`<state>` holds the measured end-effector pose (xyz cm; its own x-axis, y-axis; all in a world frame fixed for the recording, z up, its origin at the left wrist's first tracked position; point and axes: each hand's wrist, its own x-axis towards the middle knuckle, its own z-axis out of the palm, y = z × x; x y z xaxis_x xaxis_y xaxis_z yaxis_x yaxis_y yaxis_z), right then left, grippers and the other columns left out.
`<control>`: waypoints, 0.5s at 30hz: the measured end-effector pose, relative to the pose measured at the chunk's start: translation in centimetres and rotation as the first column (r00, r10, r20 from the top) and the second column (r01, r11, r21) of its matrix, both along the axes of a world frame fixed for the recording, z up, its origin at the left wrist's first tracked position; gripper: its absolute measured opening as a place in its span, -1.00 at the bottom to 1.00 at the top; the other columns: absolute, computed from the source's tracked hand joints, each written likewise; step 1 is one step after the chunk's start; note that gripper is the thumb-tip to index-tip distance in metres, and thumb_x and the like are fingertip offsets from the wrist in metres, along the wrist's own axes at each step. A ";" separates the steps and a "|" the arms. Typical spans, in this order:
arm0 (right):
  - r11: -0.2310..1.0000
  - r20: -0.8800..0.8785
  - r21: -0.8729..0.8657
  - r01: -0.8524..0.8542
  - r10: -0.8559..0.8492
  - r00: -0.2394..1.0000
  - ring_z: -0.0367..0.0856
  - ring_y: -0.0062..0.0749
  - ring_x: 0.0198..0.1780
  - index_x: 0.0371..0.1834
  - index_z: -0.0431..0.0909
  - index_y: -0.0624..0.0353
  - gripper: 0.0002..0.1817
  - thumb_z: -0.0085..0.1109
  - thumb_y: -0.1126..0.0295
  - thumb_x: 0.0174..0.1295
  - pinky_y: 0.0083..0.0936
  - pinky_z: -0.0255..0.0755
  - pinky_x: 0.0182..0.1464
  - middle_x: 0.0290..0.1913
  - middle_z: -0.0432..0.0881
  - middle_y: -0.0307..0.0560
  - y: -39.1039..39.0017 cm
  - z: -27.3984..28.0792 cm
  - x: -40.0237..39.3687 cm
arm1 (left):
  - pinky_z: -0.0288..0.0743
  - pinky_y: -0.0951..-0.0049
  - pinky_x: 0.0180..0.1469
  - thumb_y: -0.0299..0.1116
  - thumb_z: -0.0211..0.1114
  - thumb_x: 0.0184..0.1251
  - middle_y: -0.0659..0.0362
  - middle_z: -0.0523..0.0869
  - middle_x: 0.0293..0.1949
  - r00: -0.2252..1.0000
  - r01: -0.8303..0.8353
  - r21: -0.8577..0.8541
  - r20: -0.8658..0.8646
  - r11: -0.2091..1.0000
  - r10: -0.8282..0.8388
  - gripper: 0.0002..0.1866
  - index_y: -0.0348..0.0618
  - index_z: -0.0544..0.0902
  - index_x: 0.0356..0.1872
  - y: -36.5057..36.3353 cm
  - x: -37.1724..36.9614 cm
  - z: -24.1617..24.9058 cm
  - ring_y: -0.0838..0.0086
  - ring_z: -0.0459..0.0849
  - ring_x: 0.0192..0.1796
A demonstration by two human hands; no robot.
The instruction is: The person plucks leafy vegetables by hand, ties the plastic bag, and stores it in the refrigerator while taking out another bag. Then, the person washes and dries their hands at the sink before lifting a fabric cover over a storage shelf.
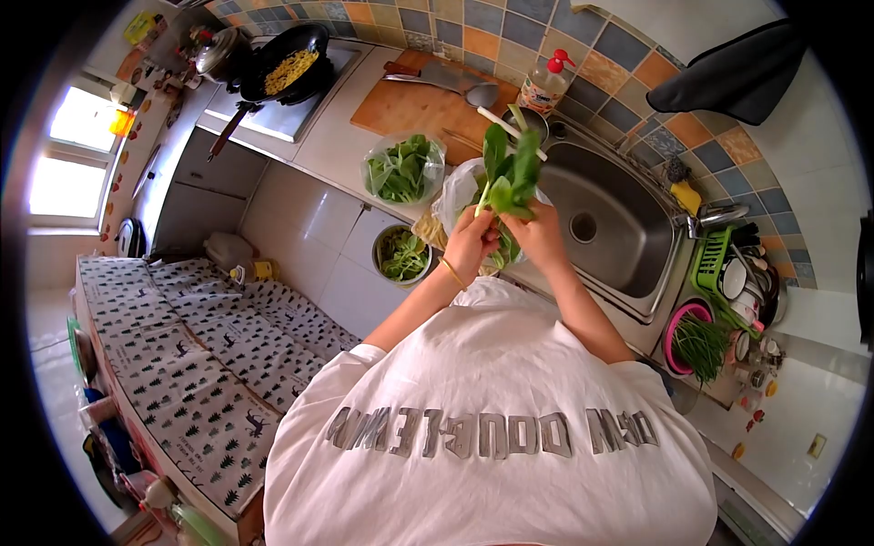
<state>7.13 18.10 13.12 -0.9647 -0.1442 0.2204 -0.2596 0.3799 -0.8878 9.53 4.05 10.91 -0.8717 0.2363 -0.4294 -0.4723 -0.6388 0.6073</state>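
Two hands [503, 238], fingers curled nearly closed, grip leafy greens [512, 173] between them

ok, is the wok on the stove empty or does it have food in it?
Food in it: a heap of yellow pieces shows inside the wok, dark wall visible around it.

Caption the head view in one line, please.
Left hand and right hand hold leafy greens beside a metal sink.

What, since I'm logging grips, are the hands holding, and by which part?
A leafy green: the left hand holds its pale stems; the right hand is close beside, its exact hold hidden by leaves.
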 end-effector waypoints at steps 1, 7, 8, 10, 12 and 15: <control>0.986 -0.141 0.163 0.043 -0.020 0.990 0.66 -0.10 -0.39 -0.26 0.62 0.17 -0.83 0.27 0.30 0.24 -0.32 0.48 -0.38 -0.44 0.66 0.01 0.0 -0.4 0.0 | 0.28 0.63 -0.34 -0.41 -0.01 0.52 0.32 0.44 -0.31 1.000 -0.019 -0.023 0.000 1.000 0.019 -0.87 -0.11 0.50 -0.07 0.1 0.0 -0.1 0.64 0.32 -0.37; 0.952 -0.080 0.241 0.191 -0.176 0.981 0.62 0.07 -0.32 -0.29 0.60 0.15 -0.84 0.23 0.29 0.20 -0.18 0.46 -0.34 -0.41 0.62 0.08 -0.6 -0.9 0.6 | 0.23 0.64 -0.40 -0.48 0.01 0.47 0.36 0.43 -0.35 0.983 -0.185 -0.119 -0.029 0.976 0.183 -0.90 -0.05 0.43 -0.08 0.8 -0.5 -0.2 0.67 0.29 -0.42; 0.956 -0.097 0.229 0.182 -0.164 0.982 0.62 0.07 -0.32 -0.29 0.60 0.16 -0.83 0.21 0.29 0.23 -0.20 0.46 -0.34 -0.40 0.62 0.09 -0.5 -0.9 0.7 | 0.22 0.64 -0.40 -0.48 0.01 0.47 0.36 0.43 -0.35 0.982 -0.190 -0.114 -0.015 0.975 0.189 -0.89 -0.05 0.42 -0.07 0.9 -0.5 -0.1 0.68 0.29 -0.42; 0.965 -0.131 0.205 0.162 -0.137 0.982 0.61 0.09 -0.31 -0.29 0.60 0.18 -0.81 0.19 0.28 0.28 -0.22 0.46 -0.34 -0.39 0.62 0.12 -0.5 -0.6 0.9 | 0.22 0.65 -0.40 -0.48 0.02 0.47 0.35 0.43 -0.35 0.979 -0.200 -0.106 0.011 0.974 0.202 -0.86 -0.05 0.40 -0.03 0.9 -0.4 0.0 0.69 0.29 -0.41; 0.994 -0.126 0.056 0.092 -0.085 0.988 0.62 0.07 -0.32 -0.27 0.60 0.22 -0.81 0.17 0.30 0.31 -0.27 0.45 -0.34 -0.38 0.63 0.13 -0.7 -0.5 0.6 | 0.23 0.65 -0.41 -0.48 0.03 0.46 0.35 0.44 -0.36 0.978 -0.209 -0.112 -0.007 0.971 0.210 -0.86 -0.07 0.38 -0.03 1.0 -0.3 0.5 0.69 0.29 -0.42; 0.998 0.016 -0.059 0.015 -0.014 1.000 0.62 0.06 -0.34 -0.22 0.60 0.27 -0.82 0.17 0.35 0.32 -0.31 0.45 -0.34 -0.36 0.64 0.15 -0.8 0.3 0.6 | 0.24 0.64 -0.42 -0.48 0.06 0.45 0.34 0.44 -0.35 0.985 -0.173 -0.117 -0.023 0.978 0.171 -0.84 -0.11 0.37 -0.02 0.7 -0.5 0.1 0.70 0.31 -0.43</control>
<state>7.71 17.25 13.43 -0.9699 -0.1176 0.2131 -0.2405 0.3302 -0.9127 9.05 4.77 10.96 -0.9006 0.0305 -0.4336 -0.3532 -0.6329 0.6890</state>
